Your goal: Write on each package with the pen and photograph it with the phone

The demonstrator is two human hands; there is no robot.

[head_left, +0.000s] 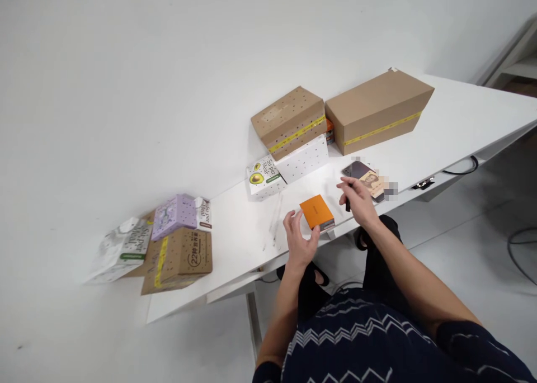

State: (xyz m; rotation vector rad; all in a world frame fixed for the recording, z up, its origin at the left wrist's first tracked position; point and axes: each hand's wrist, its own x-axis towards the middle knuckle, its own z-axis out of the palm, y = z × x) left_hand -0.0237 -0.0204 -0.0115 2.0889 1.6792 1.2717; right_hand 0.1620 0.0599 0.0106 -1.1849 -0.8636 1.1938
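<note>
One small orange box, flat with a grey side, lies near the front edge of the white table. Left hand just beside it, fingers spread loosely, holding nothing. Right hand pinches a thin black pen. Phone just past that hand, partly blurred. Two taped cardboard boxes at the back; a white avocado carton nearer. More cartons far left, print hard to read.
</note>
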